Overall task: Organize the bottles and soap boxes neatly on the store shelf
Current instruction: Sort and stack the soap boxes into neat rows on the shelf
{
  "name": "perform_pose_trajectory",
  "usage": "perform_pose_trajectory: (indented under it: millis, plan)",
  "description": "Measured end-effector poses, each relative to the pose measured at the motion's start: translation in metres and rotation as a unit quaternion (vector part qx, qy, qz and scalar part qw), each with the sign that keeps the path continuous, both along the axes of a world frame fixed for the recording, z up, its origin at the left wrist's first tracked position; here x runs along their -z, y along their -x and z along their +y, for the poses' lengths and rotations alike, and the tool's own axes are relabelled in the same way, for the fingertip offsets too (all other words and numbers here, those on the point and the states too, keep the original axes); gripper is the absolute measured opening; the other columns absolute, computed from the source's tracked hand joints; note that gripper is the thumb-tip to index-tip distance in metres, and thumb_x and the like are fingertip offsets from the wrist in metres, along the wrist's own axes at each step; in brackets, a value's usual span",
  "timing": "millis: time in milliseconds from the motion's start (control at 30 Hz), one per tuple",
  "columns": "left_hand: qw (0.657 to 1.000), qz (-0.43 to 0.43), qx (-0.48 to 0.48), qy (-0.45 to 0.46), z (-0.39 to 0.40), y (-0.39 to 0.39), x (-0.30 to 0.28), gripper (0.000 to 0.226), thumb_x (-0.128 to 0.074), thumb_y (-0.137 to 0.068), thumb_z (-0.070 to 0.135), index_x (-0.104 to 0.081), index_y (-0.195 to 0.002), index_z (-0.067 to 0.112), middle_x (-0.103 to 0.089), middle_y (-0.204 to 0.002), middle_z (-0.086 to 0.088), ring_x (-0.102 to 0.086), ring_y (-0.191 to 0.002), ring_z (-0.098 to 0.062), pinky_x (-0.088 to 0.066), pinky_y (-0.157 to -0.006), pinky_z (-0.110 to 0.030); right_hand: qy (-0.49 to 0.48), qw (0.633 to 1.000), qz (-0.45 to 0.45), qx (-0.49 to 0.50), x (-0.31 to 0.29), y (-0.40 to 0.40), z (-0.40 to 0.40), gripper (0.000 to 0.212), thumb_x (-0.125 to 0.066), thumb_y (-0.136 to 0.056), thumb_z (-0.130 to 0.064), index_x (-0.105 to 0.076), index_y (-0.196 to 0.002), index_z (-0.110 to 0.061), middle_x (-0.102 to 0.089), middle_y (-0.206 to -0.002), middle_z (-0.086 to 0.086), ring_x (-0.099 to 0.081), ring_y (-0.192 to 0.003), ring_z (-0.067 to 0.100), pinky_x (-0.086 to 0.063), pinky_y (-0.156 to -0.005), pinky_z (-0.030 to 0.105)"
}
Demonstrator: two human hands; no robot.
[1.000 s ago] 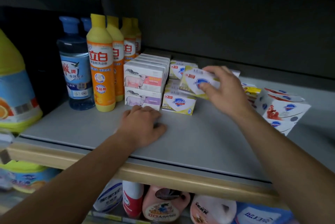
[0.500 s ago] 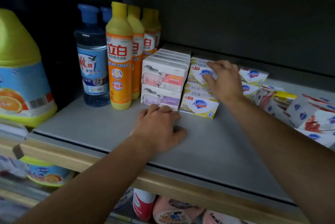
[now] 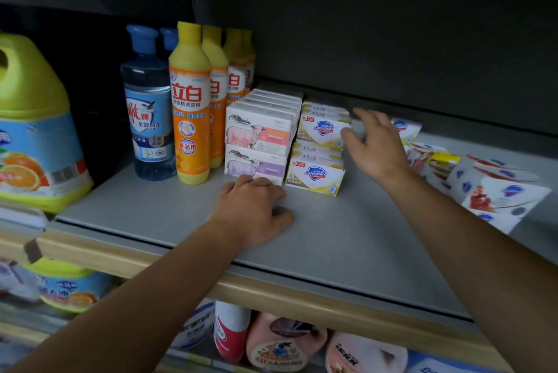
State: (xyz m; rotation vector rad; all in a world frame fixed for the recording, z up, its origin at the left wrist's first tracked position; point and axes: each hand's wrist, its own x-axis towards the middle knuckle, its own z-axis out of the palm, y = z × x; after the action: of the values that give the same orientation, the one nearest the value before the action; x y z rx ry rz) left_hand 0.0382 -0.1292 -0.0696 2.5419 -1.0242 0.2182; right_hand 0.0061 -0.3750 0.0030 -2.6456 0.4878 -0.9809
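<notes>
On the grey shelf (image 3: 347, 240) a row of orange bottles with yellow caps (image 3: 189, 107) stands next to blue bottles (image 3: 148, 107). White sheep-print soap boxes (image 3: 259, 131) are stacked two high beside them. Right of these sit yellow-and-white Safeguard boxes (image 3: 320, 131), stacked two high. My right hand (image 3: 377, 146) hovers just right of the upper Safeguard box with relaxed fingers and holds nothing. My left hand (image 3: 256, 209) rests on the shelf, fingers curled under, in front of the sheep boxes.
A loose heap of red-and-white Safeguard boxes (image 3: 495, 191) lies at the right. A large yellow-green jug (image 3: 33, 131) stands at the far left. More bottles (image 3: 277, 339) fill the shelf below. The shelf's wooden front edge (image 3: 302, 300) runs across.
My right hand set the Safeguard box on top of the stack, let it go and drew back slightly to the right. My left hand stayed on the shelf.
</notes>
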Motion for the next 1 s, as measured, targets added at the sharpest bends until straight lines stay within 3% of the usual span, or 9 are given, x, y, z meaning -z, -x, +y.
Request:
perform_pose_trajectory:
  millis: [167,267,367,500,567,667,767,867,1000]
  plan:
    - [1.0,-0.006,0.007,0.012,0.003,0.004,-0.007,0.041,-0.054,-0.087,0.047,-0.062,-0.122,0.027,-0.064,-0.125,0.003,-0.054,-0.117,-0.025,-0.045,-0.098,-0.036,-0.005,0.996,0.083,0.016,0.035,0.069,-0.004,0.053,-0.05,-0.094,-0.044,-0.046,-0.142,-0.02,-0.046,-0.145,0.006,-0.041,-0.134,0.028,-0.03,-0.11,0.039]
    - [0.998,0.01,0.023,0.058,0.005,0.008,-0.012,0.041,-0.06,-0.088,0.038,-0.062,-0.126,0.024,-0.064,-0.126,0.0,-0.057,-0.117,-0.025,-0.048,-0.094,-0.036,0.008,0.985,0.173,0.023,0.057,0.099,-0.007,0.056,-0.052,-0.094,-0.048,-0.046,-0.142,-0.022,-0.045,-0.147,0.003,-0.037,-0.136,0.024,-0.025,-0.11,0.029]
    - [0.991,0.026,0.031,0.127,0.005,0.013,-0.017,0.033,-0.068,-0.087,0.026,-0.066,-0.119,0.021,-0.069,-0.112,-0.001,-0.064,-0.099,-0.02,-0.048,-0.083,-0.027,0.003,0.97,0.241,0.027,0.068,0.11,-0.01,0.06,-0.047,-0.093,-0.056,-0.045,-0.143,-0.024,-0.041,-0.15,-0.002,-0.034,-0.139,0.02,-0.023,-0.112,0.027]
    - [0.978,0.033,0.05,0.2,-0.011,0.02,-0.037,0.026,-0.07,-0.086,0.021,-0.069,-0.112,0.021,-0.07,-0.095,0.005,-0.067,-0.083,-0.015,-0.055,-0.081,-0.033,0.01,0.97,0.243,0.022,0.072,0.109,-0.01,0.059,-0.04,-0.093,-0.059,-0.045,-0.142,-0.027,-0.042,-0.148,-0.003,-0.037,-0.138,0.02,-0.03,-0.114,0.034]
    - [0.974,0.036,0.057,0.214,-0.031,0.021,-0.055,0.024,-0.069,-0.087,0.024,-0.069,-0.11,0.024,-0.069,-0.091,0.012,-0.067,-0.078,-0.008,-0.055,-0.079,-0.027,0.0,0.972,0.235,0.02,0.073,0.109,-0.011,0.06,-0.04,-0.092,-0.06,-0.045,-0.141,-0.027,-0.043,-0.147,-0.003,-0.037,-0.137,0.02,-0.03,-0.113,0.035]
    - [0.973,0.027,0.074,0.218,-0.071,0.017,-0.083,0.022,-0.066,-0.088,0.029,-0.069,-0.109,0.026,-0.066,-0.084,0.021,-0.066,-0.073,0.002,-0.045,-0.071,-0.006,0.001,0.972,0.234,0.023,0.074,0.109,-0.013,0.059,-0.04,-0.09,-0.059,-0.046,-0.14,-0.027,-0.043,-0.145,-0.003,-0.036,-0.137,0.02,-0.03,-0.112,0.034]
    - [0.977,0.002,0.073,0.202,-0.117,0.007,-0.104,0.025,-0.065,-0.088,0.037,-0.068,-0.111,0.029,-0.066,-0.088,0.016,-0.063,-0.082,-0.005,-0.047,-0.08,-0.019,-0.007,0.971,0.237,0.025,0.074,0.108,-0.013,0.06,-0.037,-0.089,-0.059,-0.045,-0.14,-0.029,-0.042,-0.144,-0.005,-0.035,-0.136,0.02,-0.028,-0.109,0.034]
    - [0.978,-0.02,0.095,0.183,-0.167,-0.009,-0.113,0.029,-0.067,-0.087,0.033,-0.068,-0.114,0.023,-0.068,-0.094,0.009,-0.063,-0.091,-0.012,-0.039,-0.081,-0.014,-0.018,0.974,0.227,0.016,0.074,0.108,-0.013,0.059,-0.04,-0.089,-0.059,-0.045,-0.14,-0.029,-0.042,-0.142,-0.004,-0.034,-0.134,0.021,-0.026,-0.108,0.032]
    - [0.986,-0.043,0.094,0.128,-0.227,-0.031,-0.114,0.039,-0.068,-0.085,0.033,-0.065,-0.121,0.017,-0.069,-0.108,0.0,-0.063,-0.104,-0.017,-0.04,-0.089,-0.02,-0.027,0.978,0.207,0.014,0.076,0.108,-0.012,0.056,-0.042,-0.088,-0.056,-0.049,-0.135,-0.027,-0.045,-0.138,-0.003,-0.036,-0.13,0.022,-0.026,-0.106,0.035]
